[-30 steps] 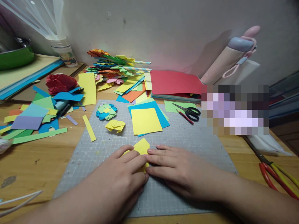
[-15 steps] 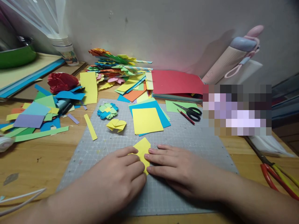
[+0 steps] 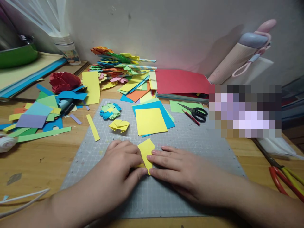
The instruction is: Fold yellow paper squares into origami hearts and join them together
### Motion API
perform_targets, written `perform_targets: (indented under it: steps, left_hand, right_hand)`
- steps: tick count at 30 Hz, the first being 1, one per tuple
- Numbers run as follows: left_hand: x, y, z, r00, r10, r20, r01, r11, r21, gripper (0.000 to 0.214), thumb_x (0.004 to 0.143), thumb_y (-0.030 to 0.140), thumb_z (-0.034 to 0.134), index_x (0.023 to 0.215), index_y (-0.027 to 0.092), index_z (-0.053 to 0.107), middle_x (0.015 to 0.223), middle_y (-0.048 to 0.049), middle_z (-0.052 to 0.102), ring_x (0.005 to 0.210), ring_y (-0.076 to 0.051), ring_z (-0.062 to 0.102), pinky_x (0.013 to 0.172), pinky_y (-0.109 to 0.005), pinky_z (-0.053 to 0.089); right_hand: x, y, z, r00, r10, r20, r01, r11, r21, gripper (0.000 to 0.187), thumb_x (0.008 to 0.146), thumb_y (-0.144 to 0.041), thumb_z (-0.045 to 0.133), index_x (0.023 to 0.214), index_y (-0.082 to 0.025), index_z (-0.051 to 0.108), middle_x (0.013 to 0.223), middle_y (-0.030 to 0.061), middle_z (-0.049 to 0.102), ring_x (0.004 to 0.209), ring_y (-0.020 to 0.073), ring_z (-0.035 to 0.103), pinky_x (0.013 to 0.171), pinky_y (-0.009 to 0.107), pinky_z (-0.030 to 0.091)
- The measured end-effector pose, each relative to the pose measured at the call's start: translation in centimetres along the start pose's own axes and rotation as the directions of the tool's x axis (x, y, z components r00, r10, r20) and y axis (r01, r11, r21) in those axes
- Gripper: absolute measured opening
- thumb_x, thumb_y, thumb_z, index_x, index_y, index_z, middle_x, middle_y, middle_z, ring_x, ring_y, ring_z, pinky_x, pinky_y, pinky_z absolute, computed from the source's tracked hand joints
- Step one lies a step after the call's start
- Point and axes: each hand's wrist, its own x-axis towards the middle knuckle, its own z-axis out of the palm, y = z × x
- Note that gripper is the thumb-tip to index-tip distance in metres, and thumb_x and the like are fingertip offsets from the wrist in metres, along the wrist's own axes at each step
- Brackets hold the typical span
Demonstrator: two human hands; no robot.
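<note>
A small piece of folded yellow paper lies on the grey cutting mat. My left hand grips its left side, with curled fingers and the thumb near its bottom corner; part of the paper is hidden under that hand. Stretched flat, the fingers of my right hand rest with their tips on the paper's right edge. Just beyond are a folded yellow paper piece, a blue and green paper flower and a stack topped by a yellow square sheet.
Black-handled scissors and a pencil lie at the mat's back right. Paper scraps and a red paper flower are at left. Larger scissors lie at right; a red sheet is behind.
My left hand has shifted left and its thumb now shows at the paper's bottom corner, uncovering more of the paper. My right hand stays almost the same.
</note>
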Motion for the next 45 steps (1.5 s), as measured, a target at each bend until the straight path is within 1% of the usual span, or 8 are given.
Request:
perform_targets:
  steps: [4,7,11,15,18,26,38,45]
  left_hand:
    - [0.3,-0.2,0.2,0.991,-0.12,-0.064,0.125,0.989,0.075,0.017,0.085,0.029,0.055,0.072,0.019,0.054,0.076,-0.0002,0.056,0.079,-0.02,0.047,0.073,-0.039,0.03]
    - [0.5,-0.2,0.3,0.986,-0.139,-0.096,0.15,0.982,0.118,0.016,0.082,0.028,0.057,0.071,0.019,0.051,0.077,-0.0003,0.053,0.079,-0.021,0.046,0.07,-0.037,0.03]
    - [0.7,-0.3,0.5,0.986,-0.127,-0.11,0.143,0.979,0.147,0.016,0.081,0.028,0.058,0.07,0.019,0.051,0.075,0.0,0.052,0.077,-0.021,0.046,0.068,-0.036,0.03]
    - [0.6,-0.5,0.6,0.987,-0.108,-0.117,0.126,0.98,0.155,0.016,0.08,0.028,0.059,0.07,0.019,0.052,0.075,0.0003,0.053,0.076,-0.021,0.047,0.068,-0.036,0.031]
    - [0.5,-0.6,0.5,0.989,-0.1,-0.111,0.117,0.98,0.162,0.014,0.081,0.029,0.058,0.072,0.019,0.053,0.076,0.0001,0.053,0.078,-0.021,0.047,0.069,-0.037,0.031]
    - [0.5,-0.5,0.0,0.991,-0.089,-0.1,0.112,0.962,0.248,0.021,0.084,0.028,0.053,0.065,0.019,0.052,0.072,-0.0009,0.052,0.076,-0.022,0.046,0.069,-0.039,0.03]
    - [0.7,-0.3,0.3,0.984,-0.164,-0.073,0.177,0.953,0.247,0.021,0.082,0.029,0.055,0.063,0.02,0.05,0.075,-0.0011,0.05,0.079,-0.023,0.044,0.071,-0.039,0.027]
    - [1.0,-0.7,0.6,0.99,-0.107,-0.089,0.12,0.981,0.153,0.005,0.08,0.023,0.057,0.085,0.024,0.055,0.083,0.0017,0.055,0.083,-0.021,0.045,0.073,-0.038,0.027]
  right_hand:
    - [0.0,0.0,0.1,1.0,0.004,0.016,-0.004,1.0,0.013,0.043,0.093,-0.013,0.04,0.135,-0.018,0.046,0.143,0.0094,0.043,0.132,0.0195,0.038,0.112,0.045,0.025]
    - [-0.1,0.0,0.1,1.0,0.002,0.003,-0.002,0.999,0.034,0.044,0.091,-0.012,0.043,0.135,-0.017,0.046,0.143,0.0102,0.043,0.133,0.0195,0.037,0.113,0.045,0.024]
    - [-0.2,-0.1,0.1,1.0,0.004,0.003,-0.004,0.998,0.058,0.044,0.09,-0.012,0.042,0.134,-0.014,0.046,0.142,0.0117,0.044,0.134,0.0198,0.035,0.114,0.044,0.023]
    - [-0.3,-0.4,0.4,0.999,0.017,0.036,-0.017,1.0,-0.003,0.047,0.092,-0.014,0.041,0.139,-0.018,0.041,0.145,0.0127,0.039,0.135,0.0242,0.032,0.112,0.049,0.025]
    - [-0.3,-0.8,0.7,0.998,0.03,0.062,-0.026,0.998,-0.056,0.051,0.09,-0.014,0.042,0.141,-0.015,0.038,0.146,0.015,0.035,0.136,0.0291,0.03,0.11,0.052,0.026]
    - [-0.1,-1.7,0.6,0.995,0.052,0.088,-0.046,0.997,-0.066,0.055,0.086,-0.015,0.044,0.141,-0.008,0.038,0.146,0.0194,0.032,0.136,0.0326,0.029,0.11,0.056,0.026]
    - [0.0,-1.6,0.6,0.992,0.062,0.113,-0.054,0.996,-0.076,0.056,0.086,-0.014,0.044,0.141,-0.009,0.037,0.147,0.0185,0.032,0.137,0.0309,0.027,0.111,0.053,0.025]
    - [0.4,-2.4,1.3,0.992,0.086,0.097,-0.077,0.993,-0.092,0.054,0.088,-0.017,0.043,0.14,-0.004,0.038,0.146,0.0238,0.029,0.135,0.0366,0.028,0.108,0.058,0.027]
